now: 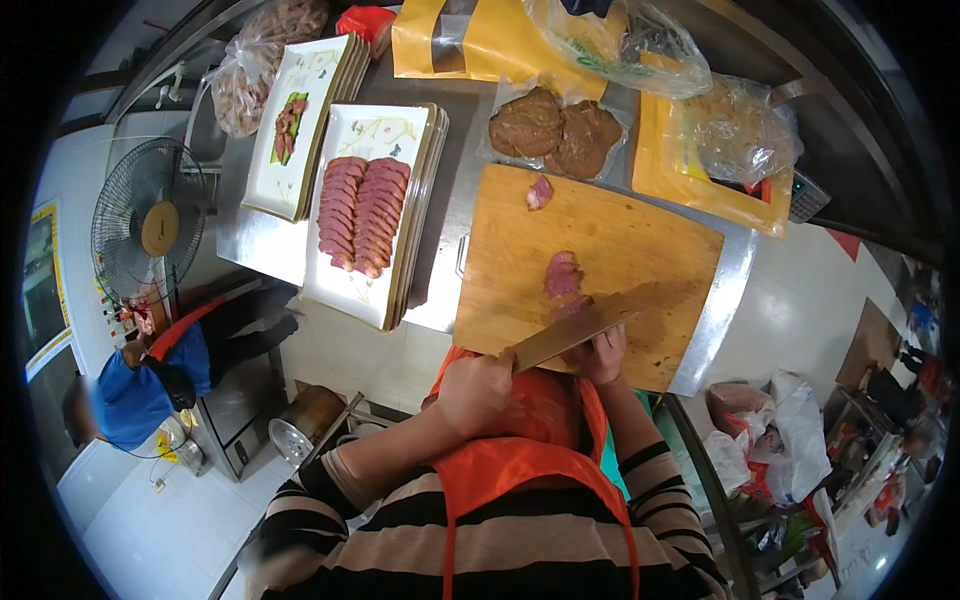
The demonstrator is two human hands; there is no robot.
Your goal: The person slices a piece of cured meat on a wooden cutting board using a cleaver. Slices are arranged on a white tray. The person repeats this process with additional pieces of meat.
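My left hand [474, 388] grips the handle of a broad kitchen knife [574, 334], whose blade lies slantwise over a wooden cutting board [502, 247]. My right hand [604, 354] is beside the blade's near side, its fingers bent; what they hold is mostly hidden, probably a piece of meat. Overlapping reddish meat slices [561, 276] lie just beyond the blade. One small meat piece [539, 193] is near the board's far edge. To the left, two rows of meat slices [381, 206] lie on a white rectangular plate [337, 285] atop a stack.
Another plate stack [262, 180] bears a small meat-and-green portion. Two brown meat pieces [525, 124] in clear plastic lie beyond the board, near yellow packages [495, 37] and bagged food [739, 131]. A fan [157, 225] and a person in blue [142, 394] are at left.
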